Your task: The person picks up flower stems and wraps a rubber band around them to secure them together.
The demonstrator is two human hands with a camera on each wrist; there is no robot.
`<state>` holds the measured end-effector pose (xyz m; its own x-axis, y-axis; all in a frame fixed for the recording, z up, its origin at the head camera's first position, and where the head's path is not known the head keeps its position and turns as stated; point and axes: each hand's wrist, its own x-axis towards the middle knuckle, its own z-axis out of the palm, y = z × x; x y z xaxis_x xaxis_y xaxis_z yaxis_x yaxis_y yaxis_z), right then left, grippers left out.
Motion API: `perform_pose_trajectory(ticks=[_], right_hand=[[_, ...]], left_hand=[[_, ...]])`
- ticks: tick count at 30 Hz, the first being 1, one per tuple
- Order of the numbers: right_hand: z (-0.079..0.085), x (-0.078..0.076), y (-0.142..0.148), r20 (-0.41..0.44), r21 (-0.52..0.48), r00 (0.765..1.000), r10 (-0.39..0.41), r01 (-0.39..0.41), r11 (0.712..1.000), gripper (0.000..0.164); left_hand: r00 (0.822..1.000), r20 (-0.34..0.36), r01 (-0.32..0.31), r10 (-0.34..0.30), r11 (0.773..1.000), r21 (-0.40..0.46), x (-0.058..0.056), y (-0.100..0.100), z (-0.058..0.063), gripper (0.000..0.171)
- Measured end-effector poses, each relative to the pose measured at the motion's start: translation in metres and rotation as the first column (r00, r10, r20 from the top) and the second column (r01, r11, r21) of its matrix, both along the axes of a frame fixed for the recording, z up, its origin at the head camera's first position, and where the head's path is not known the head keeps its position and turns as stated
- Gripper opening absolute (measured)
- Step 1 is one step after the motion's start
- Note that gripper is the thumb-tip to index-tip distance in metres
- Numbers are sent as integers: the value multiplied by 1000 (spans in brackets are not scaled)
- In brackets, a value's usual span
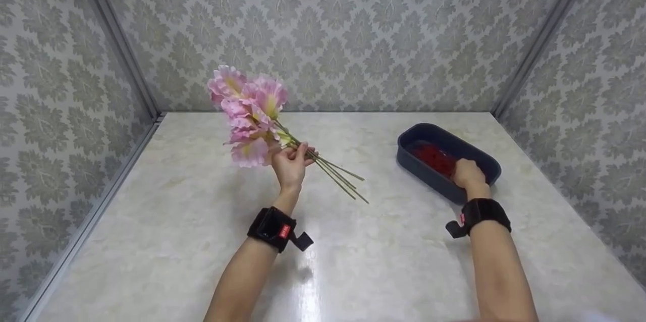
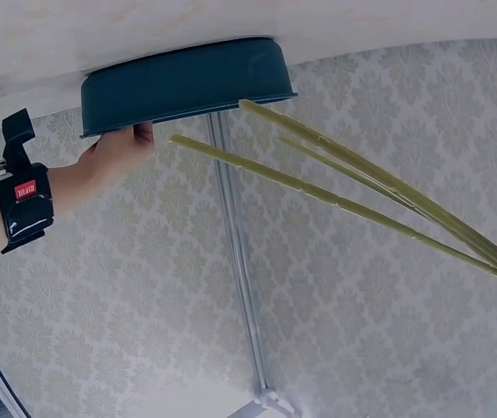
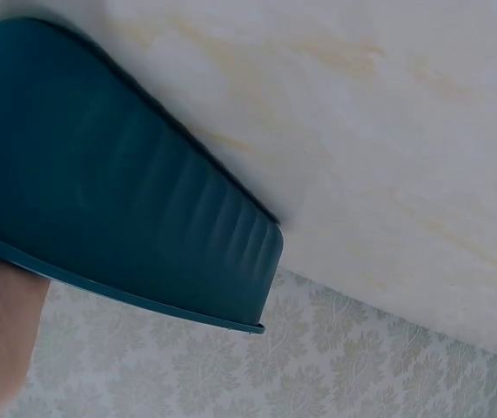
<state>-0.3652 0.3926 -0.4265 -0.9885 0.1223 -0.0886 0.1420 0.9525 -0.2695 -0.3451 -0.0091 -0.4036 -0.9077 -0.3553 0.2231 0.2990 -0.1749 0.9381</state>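
In the head view my left hand point(image 1: 290, 163) pinches a bunch of pink flowers point(image 1: 247, 115) by their thin green stems, thumb on top. The blooms point up and left, while the loose stem ends point(image 2: 318, 192) fan out to the right of the hand. My right hand point(image 1: 468, 173) reaches over the near rim into a dark blue, oblong plastic basin point(image 1: 429, 176). Red, loose-looking material point(image 1: 435, 159) lies inside, right beside that hand. The basin wall hides the right fingers in both wrist views, so I cannot tell what they hold.
The basin stands on a pale marbled table point(image 1: 192, 211), towards the right. Patterned wall panels point(image 1: 323, 34) enclose the table at the back and both sides. Each wrist wears a black strap point(image 1: 272, 228) with a loose end.
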Motion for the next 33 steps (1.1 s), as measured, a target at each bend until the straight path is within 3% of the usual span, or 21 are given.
perform_pose_trajectory(ticks=[7, 17, 27, 33], right_hand=[[4, 1, 3, -30, -17, 999, -12, 11, 1000, 19], [22, 4, 4, -53, -25, 999, -14, 13, 1000, 19], [46, 10, -14, -182, -76, 983, 22, -37, 996, 20], [53, 12, -42, -282, -104, 956, 87, -120, 987, 18]], left_hand=[[1000, -12, -3, 3, 1000, -3, 0, -2, 3, 15], [1000, -7, 8, -8, 1000, 30, -1, -3, 8, 15], [1000, -22, 16, -16, 1000, 27, 1, -2, 12, 15], [998, -46, 33, -30, 997, 69, 3, 0, 12, 16]])
